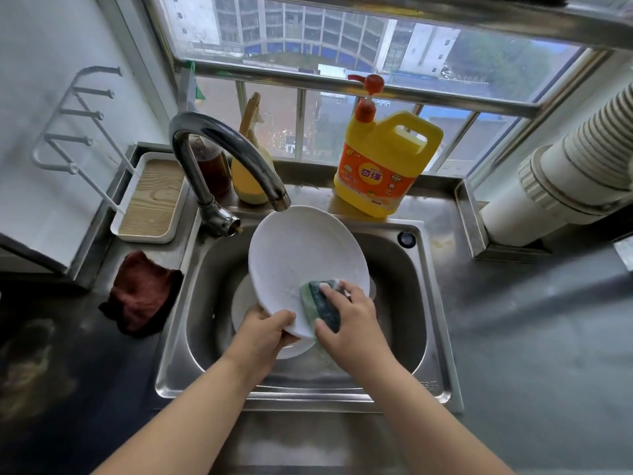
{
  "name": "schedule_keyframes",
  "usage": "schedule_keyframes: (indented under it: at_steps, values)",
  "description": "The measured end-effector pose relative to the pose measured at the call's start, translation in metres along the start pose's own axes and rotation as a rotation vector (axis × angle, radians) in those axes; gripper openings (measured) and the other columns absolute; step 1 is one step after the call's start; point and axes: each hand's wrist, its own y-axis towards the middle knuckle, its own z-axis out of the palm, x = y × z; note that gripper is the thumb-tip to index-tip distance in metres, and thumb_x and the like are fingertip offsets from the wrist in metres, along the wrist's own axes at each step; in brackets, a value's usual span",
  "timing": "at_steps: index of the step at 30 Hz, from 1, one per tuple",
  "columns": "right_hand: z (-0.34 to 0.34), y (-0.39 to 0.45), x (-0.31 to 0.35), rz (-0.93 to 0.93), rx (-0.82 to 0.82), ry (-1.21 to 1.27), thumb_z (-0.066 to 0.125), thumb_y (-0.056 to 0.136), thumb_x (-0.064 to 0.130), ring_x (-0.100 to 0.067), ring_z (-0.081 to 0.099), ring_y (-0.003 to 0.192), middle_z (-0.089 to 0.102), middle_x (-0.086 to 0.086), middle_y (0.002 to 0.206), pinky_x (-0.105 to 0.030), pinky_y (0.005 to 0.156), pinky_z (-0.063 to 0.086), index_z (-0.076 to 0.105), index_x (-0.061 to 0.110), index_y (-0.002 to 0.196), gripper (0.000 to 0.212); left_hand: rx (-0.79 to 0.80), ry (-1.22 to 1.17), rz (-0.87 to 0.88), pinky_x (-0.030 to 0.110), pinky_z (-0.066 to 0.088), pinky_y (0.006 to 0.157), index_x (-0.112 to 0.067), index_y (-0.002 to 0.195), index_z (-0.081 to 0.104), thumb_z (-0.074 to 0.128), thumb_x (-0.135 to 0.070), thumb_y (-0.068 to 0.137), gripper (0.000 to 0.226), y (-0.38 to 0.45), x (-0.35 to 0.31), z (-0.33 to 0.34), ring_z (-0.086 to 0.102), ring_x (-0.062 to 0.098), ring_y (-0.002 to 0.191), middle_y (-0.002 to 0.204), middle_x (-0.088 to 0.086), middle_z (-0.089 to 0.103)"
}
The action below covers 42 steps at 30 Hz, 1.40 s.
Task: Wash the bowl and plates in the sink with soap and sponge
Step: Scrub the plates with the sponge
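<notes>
A white plate [301, 262] is held tilted over the steel sink [424, 303], its face wet and soapy. My left hand [265, 332] grips its near rim, thumb on top. My right hand [352, 317] holds a green sponge [320, 303] with a dark scouring side and presses it on the plate's lower right part. Under the tilted plate lies more white crockery [241, 303] in the sink basin, mostly hidden. A yellow dish-soap jug [383, 166] with an orange pump stands on the ledge behind the sink.
The curved tap [226, 149] arches over the plate's far edge; no water runs. A dark red cloth [144, 296] lies left of the sink. A white tray with wooden base [150, 197], a brown bottle [214, 166] and a yellow spray bottle [250, 176] stand behind. A ribbed pipe [565, 173] is at right.
</notes>
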Motion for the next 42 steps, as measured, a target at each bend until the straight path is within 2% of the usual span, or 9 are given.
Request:
schedule_keyframes:
  at_steps: [3, 8, 14, 20, 24, 28, 34, 37, 42]
  values:
    - [-0.012, 0.003, -0.021, -0.054, 0.062, -0.06, 0.064, 0.087, 0.023, -0.02, 0.02, 0.139, 0.022, 0.0, 0.154, -0.033, 0.116, 0.021, 0.047, 0.034, 0.138, 0.056, -0.023, 0.058, 0.024, 0.028, 0.057, 0.057, -0.018, 0.111, 0.055, 0.045, 0.012, 0.09, 0.038, 0.004, -0.011, -0.017, 0.066, 0.025, 0.092, 0.103, 0.008, 0.068]
    - [-0.032, 0.017, -0.04, -0.013, -0.055, -0.246, 0.062, 0.087, 0.019, -0.023, 0.027, 0.131, 0.033, -0.005, 0.147, -0.033, 0.113, 0.023, 0.048, 0.03, 0.139, 0.054, 0.038, 0.104, -0.015, 0.036, 0.06, 0.067, -0.02, 0.115, 0.053, 0.046, 0.011, 0.089, 0.041, 0.006, -0.018, -0.031, 0.062, 0.029, 0.101, 0.113, 0.009, 0.063]
    - [0.008, -0.007, 0.001, -0.195, 0.04, 0.001, 0.065, 0.082, 0.02, -0.02, 0.037, 0.125, 0.04, -0.002, 0.143, -0.017, 0.103, 0.022, 0.055, 0.032, 0.133, 0.054, 0.038, 0.073, 0.01, 0.032, 0.057, 0.057, -0.012, 0.118, 0.053, 0.042, 0.015, 0.087, 0.043, 0.008, -0.021, -0.02, 0.067, 0.029, 0.086, 0.109, 0.018, 0.064]
    - [-0.03, 0.021, -0.047, -0.17, -0.045, -0.223, 0.069, 0.08, 0.014, -0.033, 0.045, 0.118, 0.049, -0.01, 0.139, -0.043, 0.109, 0.035, 0.062, 0.028, 0.127, 0.049, 0.076, 0.069, -0.032, 0.035, 0.059, 0.066, -0.018, 0.113, 0.054, 0.045, 0.01, 0.088, 0.039, 0.003, -0.032, -0.034, 0.062, 0.031, 0.103, 0.114, 0.011, 0.063]
    - [-0.019, 0.015, -0.023, -0.133, -0.061, -0.195, 0.061, 0.082, 0.02, -0.033, 0.047, 0.114, 0.049, -0.008, 0.139, -0.033, 0.104, 0.033, 0.057, 0.031, 0.131, 0.051, 0.063, 0.065, -0.018, 0.035, 0.059, 0.062, -0.016, 0.109, 0.054, 0.042, 0.011, 0.088, 0.036, 0.008, -0.034, -0.025, 0.063, 0.028, 0.095, 0.109, 0.011, 0.063]
    - [0.008, -0.011, 0.002, -0.205, 0.085, 0.028, 0.057, 0.077, 0.027, -0.027, 0.049, 0.115, 0.049, -0.005, 0.141, -0.031, 0.105, 0.037, 0.058, 0.032, 0.13, 0.053, 0.058, 0.104, 0.006, 0.037, 0.058, 0.058, -0.015, 0.108, 0.055, 0.039, 0.013, 0.088, 0.038, 0.011, -0.035, -0.025, 0.068, 0.029, 0.085, 0.105, 0.014, 0.065]
    - [-0.037, 0.02, -0.046, -0.233, -0.003, -0.229, 0.064, 0.075, 0.016, -0.037, 0.052, 0.11, 0.055, -0.012, 0.133, -0.046, 0.104, 0.04, 0.067, 0.026, 0.12, 0.047, 0.099, 0.15, -0.081, 0.036, 0.057, 0.061, -0.013, 0.123, 0.053, 0.053, 0.003, 0.075, 0.051, 0.01, -0.043, -0.042, 0.062, 0.033, 0.103, 0.118, 0.015, 0.064]
    - [-0.049, 0.033, -0.045, -0.157, -0.05, -0.345, 0.063, 0.085, 0.017, -0.032, 0.04, 0.123, 0.043, -0.01, 0.145, -0.038, 0.111, 0.027, 0.056, 0.029, 0.133, 0.05, 0.116, 0.165, -0.099, 0.038, 0.058, 0.066, -0.01, 0.12, 0.055, 0.05, 0.003, 0.08, 0.043, 0.012, -0.05, -0.041, 0.064, 0.033, 0.103, 0.116, 0.016, 0.066]
    - [-0.021, 0.004, 0.002, -0.2, 0.032, -0.138, 0.053, 0.075, 0.028, -0.032, 0.053, 0.106, 0.056, -0.005, 0.132, -0.036, 0.1, 0.042, 0.059, 0.029, 0.13, 0.055, 0.056, 0.128, -0.039, 0.035, 0.057, 0.057, -0.014, 0.109, 0.057, 0.037, 0.008, 0.087, 0.038, 0.02, -0.049, -0.028, 0.065, 0.028, 0.089, 0.105, 0.012, 0.067]
